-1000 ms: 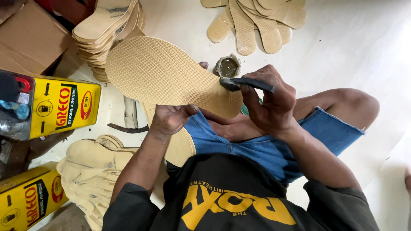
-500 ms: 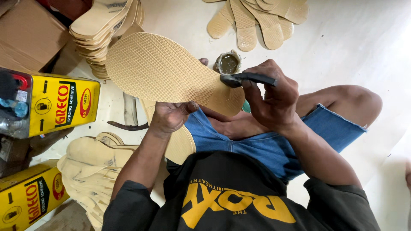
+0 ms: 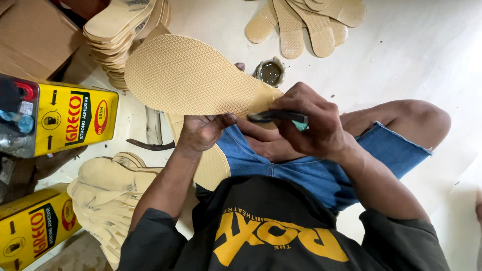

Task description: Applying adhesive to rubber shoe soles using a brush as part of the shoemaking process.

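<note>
So you've got the tan shoe sole (image 3: 193, 78) up over your lap, textured side facing you. Your left hand (image 3: 201, 131) is pinching its near edge, fingers closed on it from underneath, thumb on top. Its long axis runs from the wide toe end up on the left, toward the stack of soles (image 3: 120, 30), down to the heel end on the right. That heel end sits right under your right hand (image 3: 314, 125).

Right hand is the nearer one to the heel, basically on top of it. Its fingers are clamped round a small dark-handled brush (image 3: 276, 116), held flat, with the tip pointing left toward the sole's heel and touching or nearly touching it; hard to tell which. Wrist is bent, forearm coming in from the lower right across your knee.

Just past the sole's heel there's a little glue pot (image 3: 270, 73) on the floor. Left of the sole is a yellow adhesive can (image 3: 75, 123), and more soles are fanned out (image 3: 306, 25) beyond the pot.
</note>
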